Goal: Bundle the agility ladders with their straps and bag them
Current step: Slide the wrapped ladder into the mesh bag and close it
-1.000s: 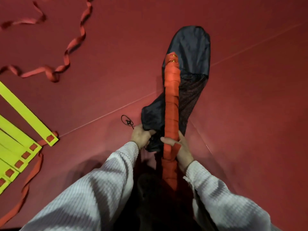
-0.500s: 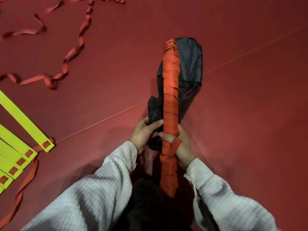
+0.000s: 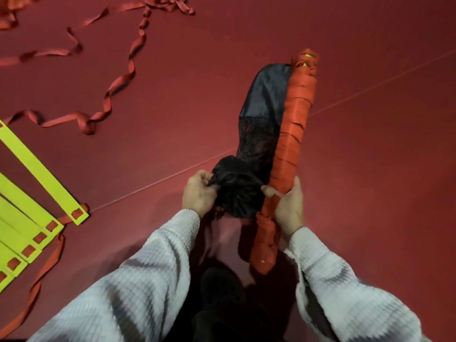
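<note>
Right hand (image 3: 290,208) grips one strap-wrapped ladder bundle (image 3: 292,134) near its lower end, bundle tilted up and away, lying along the right edge of the bag. Left hand (image 3: 198,193) pinches the bunched mouth of one black mesh bag (image 3: 261,119), just left of the bundle. One unrolled yellow ladder (image 3: 27,193) lies on the red floor (image 3: 370,169) far left, its loose red strap (image 3: 116,82) trailing above it.

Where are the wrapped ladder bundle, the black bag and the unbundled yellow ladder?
wrapped ladder bundle (image 3: 294,124): head view, mid strap wraps.
black bag (image 3: 265,90): head view, solid upper panel.
unbundled yellow ladder (image 3: 37,169): head view, a rung.
</note>
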Demonstrator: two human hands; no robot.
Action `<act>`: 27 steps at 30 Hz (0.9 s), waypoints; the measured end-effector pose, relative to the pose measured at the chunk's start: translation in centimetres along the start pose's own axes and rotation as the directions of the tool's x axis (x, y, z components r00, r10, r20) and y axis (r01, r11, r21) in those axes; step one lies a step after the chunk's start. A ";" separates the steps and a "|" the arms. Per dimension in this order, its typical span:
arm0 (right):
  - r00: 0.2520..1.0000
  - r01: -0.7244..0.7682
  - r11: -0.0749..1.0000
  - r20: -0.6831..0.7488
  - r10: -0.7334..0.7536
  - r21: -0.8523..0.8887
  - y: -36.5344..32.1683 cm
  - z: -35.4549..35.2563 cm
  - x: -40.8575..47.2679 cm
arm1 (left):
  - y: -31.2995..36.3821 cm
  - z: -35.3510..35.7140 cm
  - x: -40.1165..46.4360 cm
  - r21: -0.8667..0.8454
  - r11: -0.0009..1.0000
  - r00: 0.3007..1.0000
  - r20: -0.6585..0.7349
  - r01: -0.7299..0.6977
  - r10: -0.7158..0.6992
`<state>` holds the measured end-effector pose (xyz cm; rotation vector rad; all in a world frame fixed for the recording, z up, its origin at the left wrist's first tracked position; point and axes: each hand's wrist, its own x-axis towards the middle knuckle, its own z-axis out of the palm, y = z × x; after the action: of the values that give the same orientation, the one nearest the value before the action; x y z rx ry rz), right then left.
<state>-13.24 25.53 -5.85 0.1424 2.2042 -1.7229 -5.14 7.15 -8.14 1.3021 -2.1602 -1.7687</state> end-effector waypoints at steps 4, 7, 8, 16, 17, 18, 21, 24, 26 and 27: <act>0.990 0.061 0.988 -0.118 -0.079 -0.142 -0.6 -2.6 1.9 | -1.5 -2.7 0.3 0.523 0.852 0.992 -0.100 -0.011 0.074; 0.972 0.029 0.962 -0.216 -0.090 -0.271 -0.7 -4.4 2.5 | -2.6 -3.8 0.9 0.481 0.872 0.988 -0.155 0.090 -0.017; 0.968 0.019 0.953 -0.233 -0.093 -0.301 -0.9 -4.7 2.3 | -2.7 -3.5 0.9 0.413 0.903 0.985 -0.164 0.119 -0.054; 0.995 0.057 0.911 -0.054 -0.086 -0.408 1.1 -4.6 -0.4 | -2.3 0.9 -0.7 0.774 0.558 0.953 0.226 -0.301 0.201; 0.996 0.069 0.911 -0.024 -0.087 -0.406 1.3 -4.5 -0.7 | -2.4 1.5 -0.9 0.834 0.433 0.933 0.246 -0.342 0.264; 0.996 0.082 0.914 0.011 -0.084 -0.397 1.3 -4.3 -0.9 | -2.5 2.0 -1.1 0.859 0.330 0.904 0.292 -0.392 0.313; 0.993 0.100 0.926 0.100 -0.067 -0.364 1.7 -3.9 -1.1 | -3.4 3.7 -0.8 0.854 0.175 0.854 0.430 -0.490 0.293; 0.992 0.108 0.916 0.106 -0.073 -0.386 2.0 -4.0 -1.2 | -4.0 4.5 0.1 0.832 0.310 0.886 0.406 -0.459 0.223; 0.996 0.092 0.886 0.062 -0.071 -0.454 2.1 -4.9 -1.1 | -4.7 4.8 0.5 0.710 0.560 0.905 0.344 -0.426 0.251; 0.997 0.074 0.868 0.039 -0.063 -0.490 2.3 -5.6 -1.1 | -4.9 5.0 0.4 0.655 0.631 0.909 0.309 -0.416 0.279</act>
<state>-12.66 31.63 -6.46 -0.0813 2.5766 -1.1275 -5.33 10.89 -14.06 0.6809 -3.1085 -0.9267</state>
